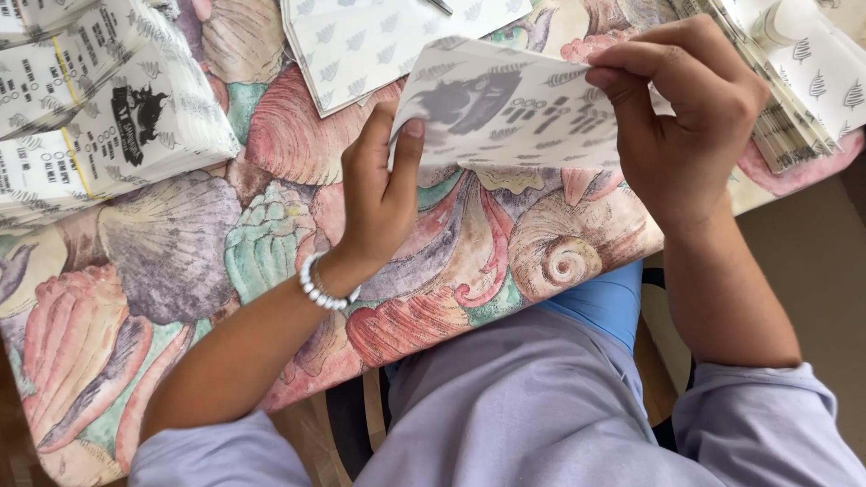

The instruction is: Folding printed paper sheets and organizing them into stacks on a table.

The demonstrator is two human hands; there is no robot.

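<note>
The left hand (379, 194) pinches the left edge of a printed sheet (514, 113), thumb on top and fingers closed behind it. The right hand (686, 117) grips the sheet's right edge, fingers curled over the top and shut on the paper. The sheet is held up just above the desk (271, 243), near its front edge, its upper part bent over. A bead bracelet (323, 289) circles the left wrist. A stack of folded printed bags (99, 117) lies at the desk's far left corner. Flat sheets (379, 41) lie at the far edge, and a fanned pile (794, 99) sits by the right edge
</note>
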